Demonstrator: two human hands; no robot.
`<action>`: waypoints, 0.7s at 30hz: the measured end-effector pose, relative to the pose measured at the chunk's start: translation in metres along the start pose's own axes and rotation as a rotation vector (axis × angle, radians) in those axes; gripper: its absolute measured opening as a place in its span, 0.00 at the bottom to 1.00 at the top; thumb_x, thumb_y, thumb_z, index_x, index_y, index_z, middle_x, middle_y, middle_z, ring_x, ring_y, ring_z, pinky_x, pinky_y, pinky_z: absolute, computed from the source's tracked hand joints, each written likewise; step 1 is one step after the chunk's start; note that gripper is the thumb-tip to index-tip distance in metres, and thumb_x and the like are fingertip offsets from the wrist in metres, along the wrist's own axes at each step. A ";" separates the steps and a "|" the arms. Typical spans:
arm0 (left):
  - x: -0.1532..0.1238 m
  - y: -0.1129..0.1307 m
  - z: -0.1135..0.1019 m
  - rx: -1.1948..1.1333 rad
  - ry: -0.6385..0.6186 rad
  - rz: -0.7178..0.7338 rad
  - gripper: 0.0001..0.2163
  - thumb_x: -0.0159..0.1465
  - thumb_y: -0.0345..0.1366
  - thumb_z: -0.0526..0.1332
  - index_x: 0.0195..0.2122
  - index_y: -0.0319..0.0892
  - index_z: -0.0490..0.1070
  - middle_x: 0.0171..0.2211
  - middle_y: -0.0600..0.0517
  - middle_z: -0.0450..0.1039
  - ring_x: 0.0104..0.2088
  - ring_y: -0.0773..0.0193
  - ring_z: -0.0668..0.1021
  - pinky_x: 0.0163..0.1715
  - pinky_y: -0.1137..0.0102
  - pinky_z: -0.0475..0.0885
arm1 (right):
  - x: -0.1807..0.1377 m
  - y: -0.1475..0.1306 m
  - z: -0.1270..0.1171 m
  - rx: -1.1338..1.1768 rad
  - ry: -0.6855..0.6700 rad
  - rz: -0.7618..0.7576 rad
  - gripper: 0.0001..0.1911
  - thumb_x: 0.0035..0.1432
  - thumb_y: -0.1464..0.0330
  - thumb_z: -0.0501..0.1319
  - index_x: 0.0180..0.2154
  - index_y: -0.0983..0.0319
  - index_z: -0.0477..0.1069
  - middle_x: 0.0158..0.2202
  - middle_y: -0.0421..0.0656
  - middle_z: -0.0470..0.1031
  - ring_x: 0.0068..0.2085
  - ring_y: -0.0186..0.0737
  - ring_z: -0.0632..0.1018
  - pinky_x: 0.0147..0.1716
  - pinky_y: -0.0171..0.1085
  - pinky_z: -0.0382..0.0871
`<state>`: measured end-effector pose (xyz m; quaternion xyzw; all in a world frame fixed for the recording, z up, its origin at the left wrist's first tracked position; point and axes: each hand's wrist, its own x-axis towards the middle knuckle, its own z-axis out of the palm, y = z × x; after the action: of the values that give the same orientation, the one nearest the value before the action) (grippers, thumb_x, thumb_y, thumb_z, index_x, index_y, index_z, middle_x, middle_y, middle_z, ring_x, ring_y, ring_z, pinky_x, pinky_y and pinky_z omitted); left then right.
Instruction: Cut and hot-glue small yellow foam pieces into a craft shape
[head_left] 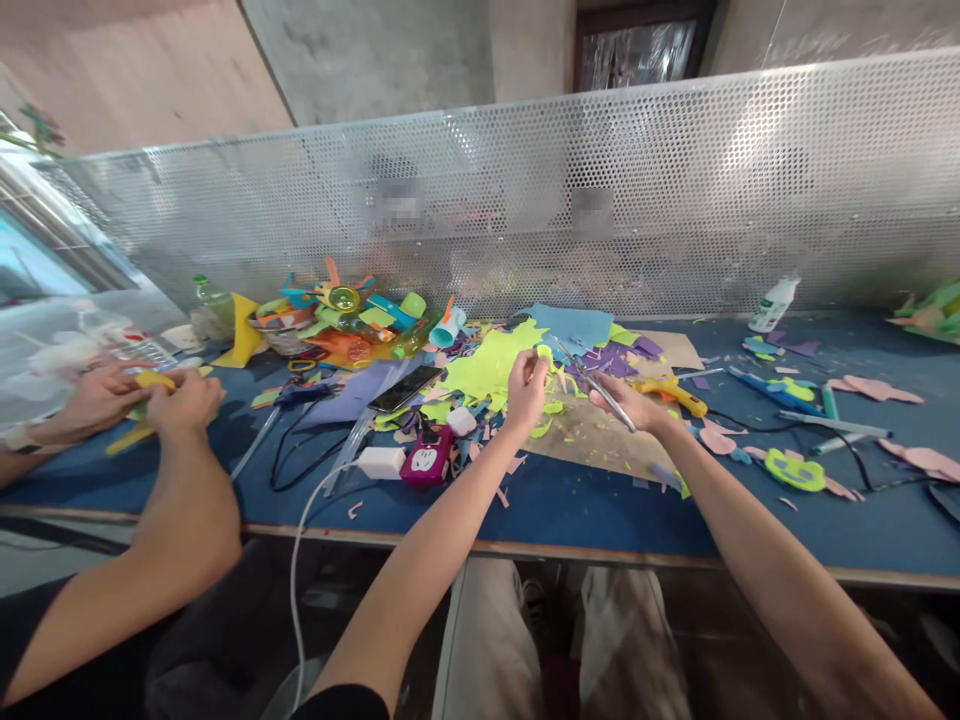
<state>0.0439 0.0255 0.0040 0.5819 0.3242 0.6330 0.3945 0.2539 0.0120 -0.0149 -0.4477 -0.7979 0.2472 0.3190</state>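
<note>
Over the middle of the table, my left hand (527,388) pinches a small yellow-green piece (544,353) between thumb and fingertips. My right hand (626,402) is closed around a slim silver pair of scissors (611,398). The blades point up and left, close to the piece; whether they touch it I cannot tell. Beneath and behind my left hand spreads a heap of yellow-green sheet scraps (487,358). A brown paper sheet (592,440) lies under my right hand, and a yellow glue gun (671,393) rests just to its right.
Left of my arm are a phone (405,388), a magenta box (427,458) and a white charger (380,462) with a trailing cable. A co-worker's hands (180,400) hold a yellow piece at far left. A white bottle (774,305) stands before the perforated metal screen (510,200).
</note>
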 end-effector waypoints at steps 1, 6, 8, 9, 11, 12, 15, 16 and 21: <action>0.000 -0.001 -0.001 0.007 0.007 0.001 0.15 0.66 0.49 0.60 0.33 0.43 0.64 0.24 0.57 0.60 0.24 0.70 0.66 0.28 0.73 0.63 | 0.000 0.001 -0.001 -0.020 -0.017 -0.004 0.27 0.59 0.40 0.50 0.36 0.58 0.62 0.31 0.38 0.65 0.31 0.40 0.68 0.33 0.41 0.65; 0.001 -0.004 -0.002 0.018 0.036 -0.031 0.18 0.66 0.54 0.58 0.34 0.42 0.65 0.25 0.55 0.64 0.25 0.69 0.67 0.28 0.72 0.63 | 0.000 0.005 0.000 -0.098 -0.045 -0.008 0.26 0.60 0.41 0.50 0.34 0.57 0.60 0.30 0.38 0.66 0.30 0.39 0.67 0.31 0.40 0.63; 0.001 -0.003 -0.002 0.042 0.024 -0.045 0.19 0.65 0.55 0.59 0.35 0.42 0.67 0.25 0.54 0.65 0.25 0.69 0.66 0.26 0.72 0.62 | 0.001 0.006 0.001 -0.095 -0.041 -0.014 0.26 0.60 0.41 0.50 0.34 0.57 0.60 0.29 0.38 0.65 0.30 0.39 0.66 0.31 0.40 0.63; 0.001 -0.002 -0.002 0.044 0.016 -0.052 0.19 0.65 0.55 0.59 0.35 0.41 0.68 0.26 0.53 0.66 0.25 0.69 0.67 0.26 0.72 0.62 | 0.001 0.006 0.002 -0.089 -0.041 -0.018 0.26 0.60 0.41 0.50 0.34 0.57 0.61 0.29 0.38 0.65 0.29 0.39 0.66 0.31 0.40 0.63; 0.000 0.000 -0.001 0.036 0.000 -0.066 0.19 0.64 0.54 0.61 0.34 0.41 0.70 0.27 0.52 0.69 0.26 0.68 0.68 0.27 0.72 0.62 | 0.001 0.006 0.003 -0.074 -0.040 -0.023 0.26 0.60 0.40 0.50 0.34 0.57 0.61 0.29 0.38 0.66 0.29 0.39 0.66 0.30 0.40 0.62; 0.000 0.002 0.000 0.033 -0.005 -0.076 0.18 0.63 0.53 0.61 0.34 0.40 0.71 0.27 0.51 0.70 0.26 0.68 0.69 0.27 0.72 0.62 | 0.001 0.006 0.003 -0.064 -0.040 -0.024 0.27 0.59 0.40 0.50 0.34 0.57 0.61 0.28 0.38 0.65 0.29 0.39 0.66 0.30 0.40 0.62; -0.001 0.004 0.001 0.044 -0.033 -0.116 0.19 0.62 0.53 0.63 0.32 0.40 0.73 0.27 0.50 0.73 0.25 0.68 0.69 0.25 0.71 0.61 | 0.001 0.004 0.005 -0.003 -0.060 -0.025 0.30 0.57 0.37 0.49 0.34 0.57 0.62 0.27 0.37 0.64 0.28 0.38 0.65 0.28 0.39 0.61; -0.002 0.005 0.002 0.048 -0.044 -0.127 0.19 0.61 0.53 0.63 0.31 0.40 0.73 0.27 0.50 0.73 0.25 0.68 0.68 0.25 0.71 0.61 | 0.000 0.003 0.006 0.030 -0.075 -0.023 0.31 0.57 0.36 0.48 0.34 0.57 0.62 0.27 0.37 0.63 0.27 0.38 0.65 0.27 0.39 0.62; -0.003 0.007 0.001 0.056 -0.079 -0.145 0.18 0.62 0.52 0.63 0.30 0.40 0.74 0.28 0.49 0.76 0.24 0.68 0.67 0.25 0.71 0.61 | -0.003 0.001 0.010 0.210 -0.141 0.029 0.33 0.54 0.34 0.48 0.37 0.57 0.64 0.28 0.37 0.65 0.26 0.38 0.69 0.27 0.40 0.67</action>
<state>0.0439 0.0197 0.0086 0.5922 0.3675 0.5700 0.4352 0.2487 0.0092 -0.0231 -0.4050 -0.7814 0.3649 0.3037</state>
